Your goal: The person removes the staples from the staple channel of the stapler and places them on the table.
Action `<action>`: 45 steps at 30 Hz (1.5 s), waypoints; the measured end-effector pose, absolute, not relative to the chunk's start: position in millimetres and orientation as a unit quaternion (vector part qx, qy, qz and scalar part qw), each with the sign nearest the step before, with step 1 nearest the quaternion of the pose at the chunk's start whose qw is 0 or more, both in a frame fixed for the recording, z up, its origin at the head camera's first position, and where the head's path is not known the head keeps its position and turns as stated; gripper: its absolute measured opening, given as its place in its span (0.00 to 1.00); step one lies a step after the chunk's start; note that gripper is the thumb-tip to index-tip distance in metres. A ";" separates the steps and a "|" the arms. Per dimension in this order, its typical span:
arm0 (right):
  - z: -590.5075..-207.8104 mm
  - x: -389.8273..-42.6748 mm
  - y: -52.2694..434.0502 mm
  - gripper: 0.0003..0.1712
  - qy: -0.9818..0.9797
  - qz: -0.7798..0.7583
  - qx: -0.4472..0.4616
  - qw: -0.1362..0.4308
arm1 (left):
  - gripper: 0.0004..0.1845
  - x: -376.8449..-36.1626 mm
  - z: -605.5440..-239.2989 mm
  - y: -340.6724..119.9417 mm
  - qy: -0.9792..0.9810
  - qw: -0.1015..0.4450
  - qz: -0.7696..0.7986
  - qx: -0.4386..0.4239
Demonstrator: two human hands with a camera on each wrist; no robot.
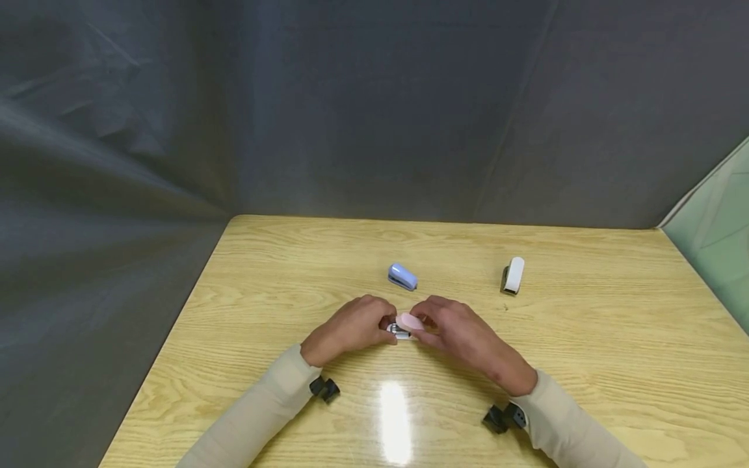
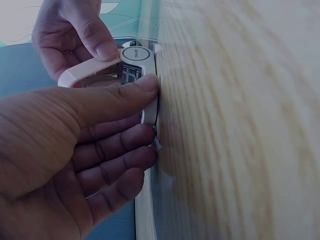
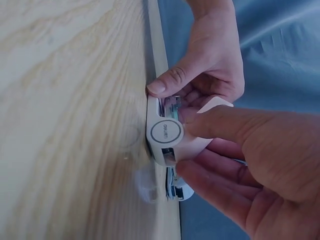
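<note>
A small pink-and-white stapler [image 1: 411, 321] stands on the table between both hands, its pink lid raised away from the white base [image 2: 149, 112] and metal parts showing in the gap. My left hand [image 1: 358, 326] holds the front of the base between thumb and fingers. With thumb and fingers, my right hand [image 1: 459, 330] grips the raised pink lid near the round hinge [image 3: 166, 132]. Part of the lid is hidden behind the right fingers in the right wrist view.
Beyond the hands lies a blue stapler [image 1: 402, 276]. Farther right is a white stapler [image 1: 513, 275] with a dark underside. Dark sheeting [image 1: 374, 117] rises behind the wooden table [image 1: 585, 338] and along its left side.
</note>
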State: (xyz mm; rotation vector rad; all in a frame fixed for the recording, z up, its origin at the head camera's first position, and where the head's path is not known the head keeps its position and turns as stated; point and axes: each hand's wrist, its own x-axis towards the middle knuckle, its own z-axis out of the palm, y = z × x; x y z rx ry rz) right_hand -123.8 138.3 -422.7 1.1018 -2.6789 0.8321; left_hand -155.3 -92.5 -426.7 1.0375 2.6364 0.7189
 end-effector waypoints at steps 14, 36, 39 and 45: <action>-426.0 -124.7 144.3 0.10 -0.860 0.364 0.357 0.030 | 0.12 -155.4 -431.0 -96.2 0.892 0.107 0.261 0.353; -430.9 -126.6 158.8 0.12 -0.834 0.468 0.283 -0.078 | 0.11 -156.8 -429.6 -95.4 0.887 0.111 0.276 0.352; -431.1 -126.4 162.5 0.12 -0.845 0.445 0.289 -0.067 | 0.10 -156.8 -429.1 -95.5 0.886 0.113 0.278 0.352; -428.9 -125.9 166.8 0.11 -0.850 0.431 0.296 -0.068 | 0.09 -156.6 -429.3 -95.4 0.886 0.115 0.281 0.350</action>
